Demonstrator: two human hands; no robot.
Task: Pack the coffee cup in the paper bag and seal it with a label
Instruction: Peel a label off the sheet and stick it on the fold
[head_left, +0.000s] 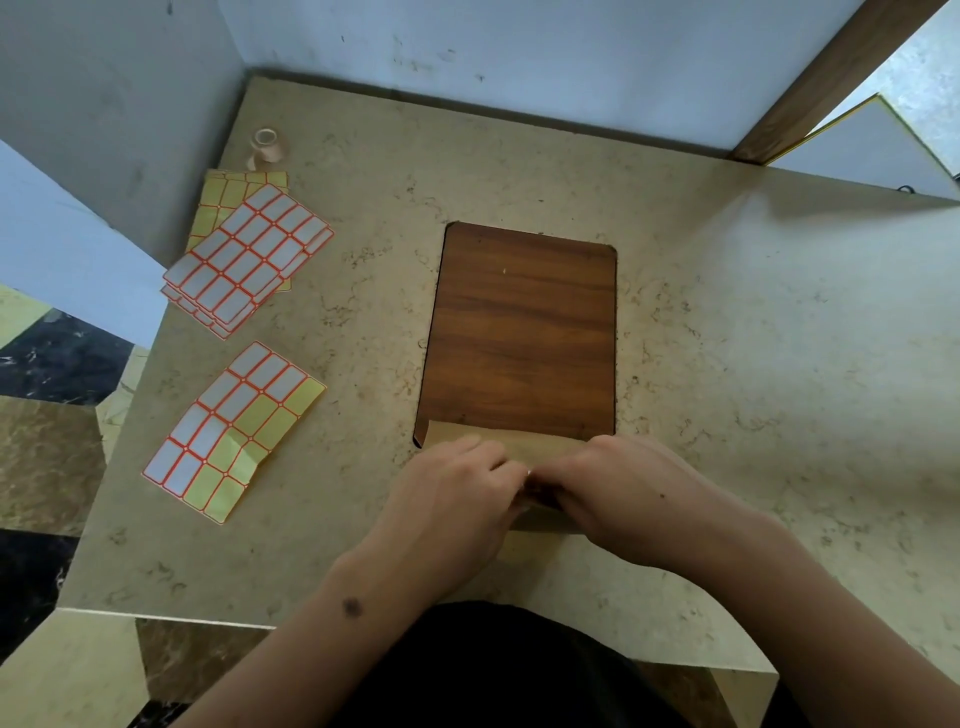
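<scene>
A brown paper bag (524, 441) lies near the table's front edge, its far end overlapping the lower edge of a dark wooden board (522, 332). My left hand (452, 499) and my right hand (639, 493) meet over the bag's middle, fingers curled and pinching it there. A tiny white bit shows between the fingertips; I cannot tell whether it is a label. The coffee cup is not visible. A partly used label sheet (234, 431), with several labels peeled off, lies to the left of the hands.
A stack of full label sheets (249, 260) sits at the back left of the beige marble table (753, 364). A small roll of tape (267, 143) stands behind it. Walls close the back and left; the table's left edge drops to the floor.
</scene>
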